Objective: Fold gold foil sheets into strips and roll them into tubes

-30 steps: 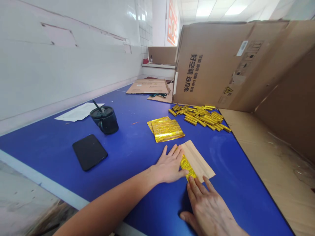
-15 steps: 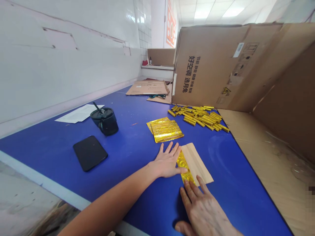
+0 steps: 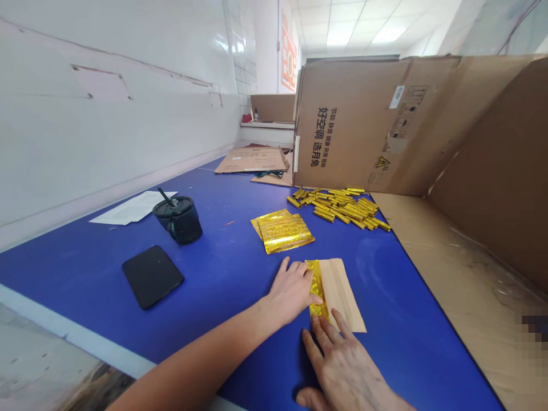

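A sheet of gold foil paper (image 3: 341, 297) lies beige side up on the blue table, with a gold strip folded over along its left edge. My left hand (image 3: 291, 290) rests at that fold, its fingers slightly bent and its thumb on the gold strip. Nearer to me, my right hand (image 3: 340, 362) lies palm down with fingers spread, fingertips touching the lower end of the strip. Both hands are open. Just beyond my left hand is a small stack of flat gold foil sheets (image 3: 287, 233). Farther back sits a pile of narrow gold rolled pieces (image 3: 342, 208).
On the left stand a dark lidded mug (image 3: 182, 222) with a black phone-like slab (image 3: 153, 278) before it and white paper (image 3: 131, 208) behind. A big cardboard box (image 3: 359, 125) walls off the back and right. Flat cardboard (image 3: 252, 160) lies at the far end.
My left hand's spread fingers have drawn in and bent at the fold. My right hand keeps its place at the strip's lower end. The camera view has shifted slightly.
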Demonstrator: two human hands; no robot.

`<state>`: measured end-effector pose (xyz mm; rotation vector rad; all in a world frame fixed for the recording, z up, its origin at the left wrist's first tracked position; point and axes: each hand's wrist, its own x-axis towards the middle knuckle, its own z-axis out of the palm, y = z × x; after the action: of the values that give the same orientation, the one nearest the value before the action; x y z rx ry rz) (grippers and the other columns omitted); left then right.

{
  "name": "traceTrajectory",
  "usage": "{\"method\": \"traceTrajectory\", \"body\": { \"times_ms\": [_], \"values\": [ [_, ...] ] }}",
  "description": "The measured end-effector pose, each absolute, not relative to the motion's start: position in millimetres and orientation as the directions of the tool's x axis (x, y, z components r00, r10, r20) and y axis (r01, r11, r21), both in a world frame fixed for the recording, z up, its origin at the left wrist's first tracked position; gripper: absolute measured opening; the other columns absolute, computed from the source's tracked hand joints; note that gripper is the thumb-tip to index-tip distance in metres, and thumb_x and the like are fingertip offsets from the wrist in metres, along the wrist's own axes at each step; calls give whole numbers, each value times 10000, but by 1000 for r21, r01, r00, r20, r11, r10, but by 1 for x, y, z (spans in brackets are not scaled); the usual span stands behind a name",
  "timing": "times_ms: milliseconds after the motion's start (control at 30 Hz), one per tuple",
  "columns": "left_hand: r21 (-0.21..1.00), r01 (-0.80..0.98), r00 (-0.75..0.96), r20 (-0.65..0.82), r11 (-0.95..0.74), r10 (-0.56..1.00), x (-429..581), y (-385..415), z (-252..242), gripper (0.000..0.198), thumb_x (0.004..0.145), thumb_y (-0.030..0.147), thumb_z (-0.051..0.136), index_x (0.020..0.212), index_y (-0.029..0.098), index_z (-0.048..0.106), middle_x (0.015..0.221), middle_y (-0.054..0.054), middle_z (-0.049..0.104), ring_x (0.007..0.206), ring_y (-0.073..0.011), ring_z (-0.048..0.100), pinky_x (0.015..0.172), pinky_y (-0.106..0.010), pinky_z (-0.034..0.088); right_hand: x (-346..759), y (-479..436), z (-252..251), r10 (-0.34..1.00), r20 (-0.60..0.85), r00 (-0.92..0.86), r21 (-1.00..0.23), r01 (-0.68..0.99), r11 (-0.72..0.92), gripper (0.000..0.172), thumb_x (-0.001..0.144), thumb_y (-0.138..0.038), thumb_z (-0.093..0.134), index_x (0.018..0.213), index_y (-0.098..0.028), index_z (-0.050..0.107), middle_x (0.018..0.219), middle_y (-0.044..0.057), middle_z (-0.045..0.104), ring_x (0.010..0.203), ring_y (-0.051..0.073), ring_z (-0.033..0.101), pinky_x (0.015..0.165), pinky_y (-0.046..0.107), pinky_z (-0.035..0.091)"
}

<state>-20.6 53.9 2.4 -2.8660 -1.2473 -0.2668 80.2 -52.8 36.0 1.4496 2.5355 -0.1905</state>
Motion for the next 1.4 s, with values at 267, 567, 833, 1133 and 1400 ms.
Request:
{"method": "traceTrajectory", "body": {
  "times_ms": [267,567,833,1133,1400],
  "values": [
    [171,646,745,67,-744,663,-27,51,-4,623,797,526,328,1269,121,283,1346,-120,276,1246,-246,182,973,-493,140,81,-52,34,826,-238,-510,-98,859,502,705,686,-558,491,1159,-35,502,1209,270,419,1138,374,359,961,524,205],
    [263,556,828,-93,-788,553,-32,59,-2,669,802,516,297,1332,152,113,1403,-90,86,1270,-291,-6,962,-559,51,118,-40,44,886,84,-456,-443,779,443,332,848,-337,367,1121,-226,521,1086,46,599,1029,187,515,975,414,273],
    [285,439,897,-97,-852,431,-33,54,4,661,787,504,381,1329,232,118,1395,-79,150,1266,-311,30,946,-570,100,134,-10,6,929,142,-341,-516,776,363,532,839,-422,356,1292,-150,293,1274,120,423,1156,224,388,997,468,202],
    [6,443,893,87,-897,441,-30,40,13,168,781,198,456,860,196,604,1044,-71,520,1030,-236,407,861,-391,288,138,-11,12,982,55,-182,-199,962,190,485,839,-479,291,1174,-173,459,1265,123,434,1163,249,376,940,524,231],
    [16,550,829,108,-835,549,-29,42,16,198,777,179,401,819,167,594,798,-64,506,778,-206,450,673,-331,365,135,-20,23,993,85,-87,28,996,85,358,804,-437,403,799,-176,648,947,118,646,861,273,574,821,468,360]
  ]
}}
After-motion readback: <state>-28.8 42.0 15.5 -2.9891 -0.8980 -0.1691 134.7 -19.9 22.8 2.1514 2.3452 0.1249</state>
